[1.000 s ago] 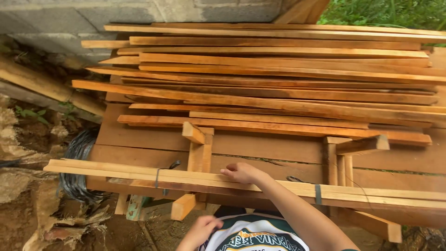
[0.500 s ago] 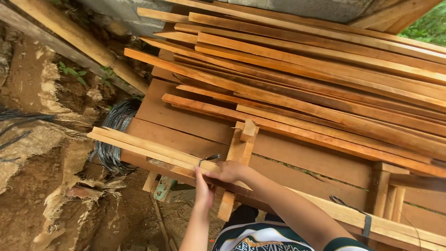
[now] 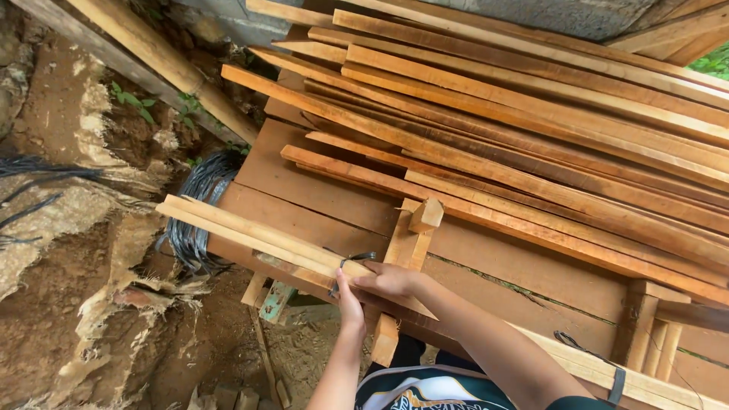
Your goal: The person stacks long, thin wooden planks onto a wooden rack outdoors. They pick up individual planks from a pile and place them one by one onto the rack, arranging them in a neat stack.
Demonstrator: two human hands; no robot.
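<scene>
While a wide plank tabletop (image 3: 304, 190) fills most of the view, its far half is buried under a stack of long wooden boards (image 3: 531, 114), too many and too overlapped to count surely, all slanting from the far left corner toward the right edge. Bare planks show only in a wedge along the left edge and a strip before the near edge. Two short wooden uprights stand in that strip: one notched post (image 3: 414, 231) near the middle, another (image 3: 645, 326) by the right edge.

Along the near edge lies one bundle of thin pale slats (image 3: 250, 231), its left end jutting past the near left corner over bare earth. A dark strap (image 3: 351, 264) wraps it there, and a second strap (image 3: 619, 380) crosses its right stretch.

Beyond the left edge hangs one coil of dark wire (image 3: 194, 220).

Both hands meet at the first strap. The right hand (image 3: 391, 281) lies on top of the slats, fingers curled around them just beside the strap. The left hand (image 3: 349, 304) reaches up from below the near edge, fingertips pinching at the strap.
</scene>
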